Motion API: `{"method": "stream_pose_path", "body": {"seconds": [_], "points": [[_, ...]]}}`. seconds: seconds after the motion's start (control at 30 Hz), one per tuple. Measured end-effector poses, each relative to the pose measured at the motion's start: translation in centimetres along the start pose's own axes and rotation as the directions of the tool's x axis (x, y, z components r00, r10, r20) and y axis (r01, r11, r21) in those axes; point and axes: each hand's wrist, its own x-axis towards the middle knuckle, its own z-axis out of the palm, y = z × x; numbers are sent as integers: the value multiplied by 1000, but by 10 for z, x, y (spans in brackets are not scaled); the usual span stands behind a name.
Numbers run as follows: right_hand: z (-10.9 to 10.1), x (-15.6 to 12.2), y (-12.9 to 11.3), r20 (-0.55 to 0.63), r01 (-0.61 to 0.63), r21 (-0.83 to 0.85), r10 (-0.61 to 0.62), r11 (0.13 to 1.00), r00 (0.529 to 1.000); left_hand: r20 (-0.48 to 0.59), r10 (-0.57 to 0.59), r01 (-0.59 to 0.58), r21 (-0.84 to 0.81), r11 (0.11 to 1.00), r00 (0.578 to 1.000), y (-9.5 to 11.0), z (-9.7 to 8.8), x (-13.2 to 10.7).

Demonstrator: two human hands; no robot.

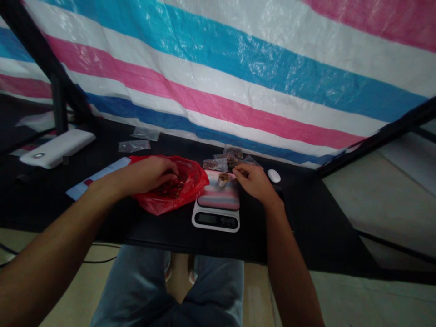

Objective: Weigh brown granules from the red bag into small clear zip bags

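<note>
My left hand (155, 172) reaches over the rim of a red plastic bag (158, 205), fingers curled down among dark reddish-brown dried bits (173, 187). Its fingertips are partly hidden, so what they pinch cannot be made out. My right hand (252, 179) pinches the edge of a small clear plastic bag (224, 179) with some brownish bits in it. This little bag is over the platform of a white digital kitchen scale (218, 200), its mouth tilted towards me. The digits on the scale's display (215, 220) are too dim to read.
Several filled clear bags (233, 156) lie just behind the scale. Flat clear bags (134, 145) are farther left, near a white device (57, 147). A white mouse (274, 175) sits right of my right hand. A striped plastic sheet (218, 72) hangs behind the black table (163, 238).
</note>
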Motion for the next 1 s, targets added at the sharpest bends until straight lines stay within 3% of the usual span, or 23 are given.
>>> {"method": "stream_pose_path", "body": {"seconds": [0.1, 0.2, 0.27, 0.4, 0.6, 1.0], "points": [[-1, 0, -2, -4, -4, 0, 4, 1000, 1000, -84, 46, -50, -52, 997, 995, 16, -14, 2], [-1, -1, -4, -9, -12, -1, 11, 1000, 1000, -159, 171, -186, -83, 979, 972, 45, -23, 15], [-1, -1, -4, -17, -1, -1, 1, 1000, 1000, -193, 260, -282, -93, 955, 946, 66, -24, 29], [-2, 0, -4, -6, 7, -2, -7, 1000, 1000, -157, 398, -417, -122, 901, 904, 90, -16, 59], [-3, 0, -5, -1, 14, -21, -14, 1000, 1000, -126, 423, -438, -143, 887, 897, 88, 0, 81], [-5, 0, -7, 12, 27, -42, -27, 999, 1000, -122, 427, -440, -106, 892, 896, 81, 8, 85]]}}
